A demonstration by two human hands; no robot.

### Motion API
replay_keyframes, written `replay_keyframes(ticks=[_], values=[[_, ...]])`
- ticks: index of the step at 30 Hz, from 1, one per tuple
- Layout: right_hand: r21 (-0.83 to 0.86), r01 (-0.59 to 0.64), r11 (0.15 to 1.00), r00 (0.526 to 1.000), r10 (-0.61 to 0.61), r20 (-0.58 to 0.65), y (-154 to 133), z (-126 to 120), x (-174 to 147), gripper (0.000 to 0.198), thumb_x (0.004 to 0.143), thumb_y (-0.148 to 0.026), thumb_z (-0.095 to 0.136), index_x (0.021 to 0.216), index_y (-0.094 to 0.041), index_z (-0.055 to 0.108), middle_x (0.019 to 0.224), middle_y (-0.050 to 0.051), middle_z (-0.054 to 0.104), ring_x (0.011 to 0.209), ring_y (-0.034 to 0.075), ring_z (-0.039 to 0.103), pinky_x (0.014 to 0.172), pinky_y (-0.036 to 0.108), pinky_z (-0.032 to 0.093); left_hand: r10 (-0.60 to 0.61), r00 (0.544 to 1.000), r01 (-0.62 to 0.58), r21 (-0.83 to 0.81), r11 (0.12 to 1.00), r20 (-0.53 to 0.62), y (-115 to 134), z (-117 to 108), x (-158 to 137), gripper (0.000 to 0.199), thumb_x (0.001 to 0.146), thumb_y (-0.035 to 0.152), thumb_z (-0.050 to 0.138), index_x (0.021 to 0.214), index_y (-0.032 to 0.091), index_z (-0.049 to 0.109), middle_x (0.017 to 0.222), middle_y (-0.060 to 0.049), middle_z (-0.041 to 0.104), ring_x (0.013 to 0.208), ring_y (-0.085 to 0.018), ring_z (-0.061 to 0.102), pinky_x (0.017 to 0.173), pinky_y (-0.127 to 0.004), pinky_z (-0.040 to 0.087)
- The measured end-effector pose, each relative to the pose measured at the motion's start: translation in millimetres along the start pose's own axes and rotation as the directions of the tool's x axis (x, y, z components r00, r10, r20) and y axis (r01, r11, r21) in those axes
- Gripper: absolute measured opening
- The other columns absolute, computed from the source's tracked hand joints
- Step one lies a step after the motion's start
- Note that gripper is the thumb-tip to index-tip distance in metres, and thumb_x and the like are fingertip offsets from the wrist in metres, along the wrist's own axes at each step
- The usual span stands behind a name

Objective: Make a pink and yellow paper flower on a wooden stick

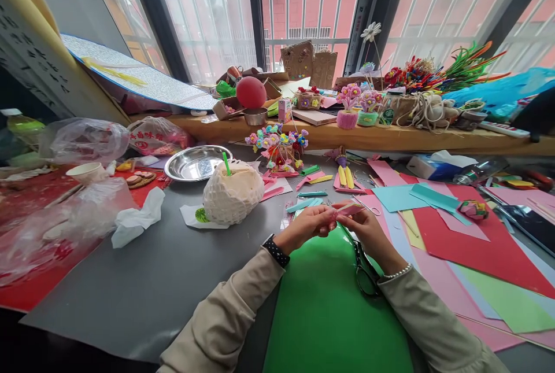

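Leftward, a steel plate (191,166) stands behind a foam-netted coconut (234,196) with a green straw (226,165). Fingers of the left hand (306,225) pinch a pink paper strip (352,209) above the green sheet (325,315); the right hand (366,231) grips it too, beside black-handled scissors (358,272).

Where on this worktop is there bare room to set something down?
The widest bare patch is the grey mat between the crumpled tissue and the left sleeve. The green sheet is also bare below the scissors, between the sleeves. Crowded: the right side, under overlapping coloured paper, and the windowsill, lined with craft flowers and more.
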State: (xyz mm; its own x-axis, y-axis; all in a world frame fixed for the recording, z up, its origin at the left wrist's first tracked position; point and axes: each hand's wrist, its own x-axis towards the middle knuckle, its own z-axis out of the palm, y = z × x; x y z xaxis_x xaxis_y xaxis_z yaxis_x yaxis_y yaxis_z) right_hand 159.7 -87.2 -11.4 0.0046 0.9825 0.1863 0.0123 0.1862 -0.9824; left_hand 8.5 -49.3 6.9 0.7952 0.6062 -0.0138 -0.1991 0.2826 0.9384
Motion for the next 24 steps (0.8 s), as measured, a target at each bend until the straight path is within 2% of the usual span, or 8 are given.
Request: replay_keyframes(ticks=[4,9,14,18,24], values=[[0.035,0.06,0.998,0.998,-0.06,0.003,1.1,-1.2,0.4,0.015,0.064,-0.035,0.066,0.073,-0.023,0.063,0.082,0.001,0.056,0.074,0.015,0.052,0.063,0.027,0.042,-0.003,1.0,0.003,0.035,0.999,-0.009,0.0,1.6,-0.2,0.037,0.067,0.048,0.058,0.067,0.012,0.047,0.06,0.002,0.045,0.045,-0.001,0.029,0.044,-0.02,0.017],[-0.018,0.106,0.994,0.993,-0.105,0.051,-0.4,-2.0,0.9,0.014,0.066,-0.035,0.065,0.065,-0.021,0.064,0.081,0.003,0.055,0.082,0.017,0.051,0.072,0.03,0.042,0.047,0.995,-0.036,0.13,0.991,-0.083,-3.0,3.2,0.6,0.036,0.071,0.048,0.053,0.068,0.012,0.048,0.058,0.003,0.046,0.044,-0.002,0.031,0.043,-0.02,0.017],[-0.033,0.144,0.989,0.987,-0.142,0.072,0.2,-4.0,0.4,0.009,0.068,-0.031,0.065,0.071,-0.022,0.064,0.083,0.002,0.053,0.082,0.016,0.052,0.073,0.031,0.042,0.08,0.993,-0.063,0.182,0.981,-0.09,-3.6,2.2,-0.1,0.034,0.075,0.045,0.05,0.066,0.013,0.046,0.056,0.003,0.045,0.043,-0.002,0.031,0.042,-0.019,0.017],[-0.04,0.142,0.989,0.988,-0.14,0.065,-0.1,-5.5,-0.4,0.013,0.065,-0.027,0.067,0.077,-0.024,0.063,0.083,0.001,0.052,0.081,0.016,0.052,0.073,0.03,0.042,0.083,0.994,-0.069,0.189,0.979,-0.067,-3.2,0.9,-1.5,0.035,0.075,0.046,0.049,0.064,0.012,0.046,0.057,0.003,0.046,0.043,-0.002,0.031,0.043,-0.019,0.018],[-0.083,0.141,0.987,0.989,-0.137,0.051,-3.0,-6.0,-0.7,0.015,0.063,-0.03,0.068,0.074,-0.022,0.063,0.081,0.003,0.054,0.08,0.018,0.052,0.073,0.032,0.043,0.044,0.998,-0.036,0.148,0.988,-0.052,-2.7,2.2,-1.3,0.038,0.072,0.049,0.052,0.066,0.012,0.047,0.06,0.002,0.048,0.045,-0.002,0.032,0.044,-0.019,0.02]])
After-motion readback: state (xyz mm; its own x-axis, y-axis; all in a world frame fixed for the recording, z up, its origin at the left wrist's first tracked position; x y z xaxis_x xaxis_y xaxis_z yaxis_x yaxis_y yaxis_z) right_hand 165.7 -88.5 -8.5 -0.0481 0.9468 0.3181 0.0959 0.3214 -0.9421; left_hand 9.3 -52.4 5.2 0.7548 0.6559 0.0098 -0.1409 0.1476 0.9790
